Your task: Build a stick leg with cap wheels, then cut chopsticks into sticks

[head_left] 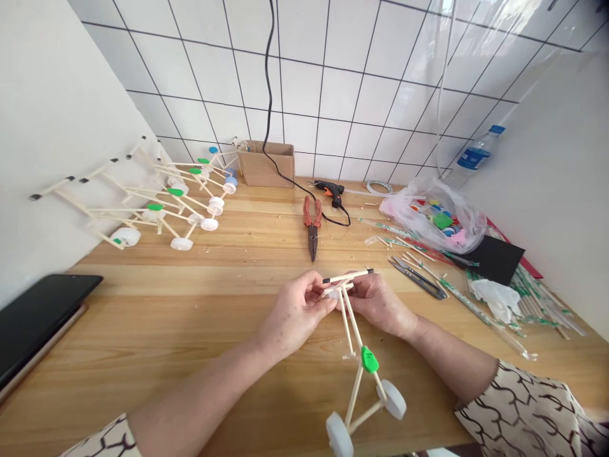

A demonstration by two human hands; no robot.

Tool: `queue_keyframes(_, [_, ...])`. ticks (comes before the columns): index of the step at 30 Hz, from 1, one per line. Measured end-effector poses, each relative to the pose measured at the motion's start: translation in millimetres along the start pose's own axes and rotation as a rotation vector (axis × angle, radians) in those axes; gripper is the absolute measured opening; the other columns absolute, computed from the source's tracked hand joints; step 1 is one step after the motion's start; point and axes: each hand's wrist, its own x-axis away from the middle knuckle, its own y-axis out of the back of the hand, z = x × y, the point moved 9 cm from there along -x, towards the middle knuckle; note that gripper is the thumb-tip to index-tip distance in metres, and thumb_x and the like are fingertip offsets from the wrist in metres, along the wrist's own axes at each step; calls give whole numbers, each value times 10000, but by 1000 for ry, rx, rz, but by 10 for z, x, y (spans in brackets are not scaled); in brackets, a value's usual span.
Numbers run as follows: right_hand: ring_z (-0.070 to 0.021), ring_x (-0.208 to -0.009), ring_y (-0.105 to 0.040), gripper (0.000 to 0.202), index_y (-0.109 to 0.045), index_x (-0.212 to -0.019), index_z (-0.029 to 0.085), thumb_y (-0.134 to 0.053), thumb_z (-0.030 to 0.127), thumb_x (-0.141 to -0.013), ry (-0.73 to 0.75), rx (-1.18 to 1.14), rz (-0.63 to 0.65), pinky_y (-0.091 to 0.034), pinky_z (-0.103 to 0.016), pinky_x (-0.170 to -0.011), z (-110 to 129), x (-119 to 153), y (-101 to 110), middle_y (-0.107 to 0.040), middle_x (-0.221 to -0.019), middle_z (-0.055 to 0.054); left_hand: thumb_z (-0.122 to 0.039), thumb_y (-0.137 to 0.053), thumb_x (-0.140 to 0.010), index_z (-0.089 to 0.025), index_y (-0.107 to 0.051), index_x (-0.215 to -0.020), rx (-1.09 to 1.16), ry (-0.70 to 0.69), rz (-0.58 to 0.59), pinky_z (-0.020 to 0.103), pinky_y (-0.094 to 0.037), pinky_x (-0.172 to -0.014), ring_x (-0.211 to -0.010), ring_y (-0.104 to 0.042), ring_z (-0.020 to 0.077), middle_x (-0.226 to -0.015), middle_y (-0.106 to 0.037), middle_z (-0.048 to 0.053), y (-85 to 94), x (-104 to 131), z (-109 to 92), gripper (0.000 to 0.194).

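Observation:
A small model tricycle (354,391) of pale wooden sticks hangs over the near part of the table, its two white rear wheels (392,400) pointing toward me. It has a green seat (370,360) and a handlebar (349,277) with black tips. My left hand (297,311) pinches its front end below the handlebar, by the white front wheel (334,294). My right hand (380,306) is closed on the same end from the other side; some of its fingertips are hidden behind the sticks.
Several similar tricycles (176,192) stand at left near a phone (42,317). Beyond my hands lie pliers (313,225), a glue gun (330,190) and a cardboard box (269,166). At right are snips (419,279), a bag of caps (438,212), wrapped sticks and a bottle (476,155).

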Motion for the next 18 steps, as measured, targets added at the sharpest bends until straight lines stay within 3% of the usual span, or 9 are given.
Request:
queue_keyframes(7, [-138,-634,-587,354,-657,-956,173,-715,389,-681,-6,3,3,-526,-307,-681,13,-1,-9,-644,-728,-16,-235,-613,-737,-171,-503,-784,-44,-28,26,292,-479,-701,-760,-618,172,-784,-626,18,10,-13,24,136])
queue_keyframes(18, [-138,-659,-581,343,-658,-996,175,-677,388,-728,-4,40,18,-523,-322,-736,28,3,-10,-642,-753,-21,-228,-597,-738,-179,-477,-749,-69,-12,26,276,-473,-666,-720,-613,162,-740,-614,4,-12,0,-9,130])
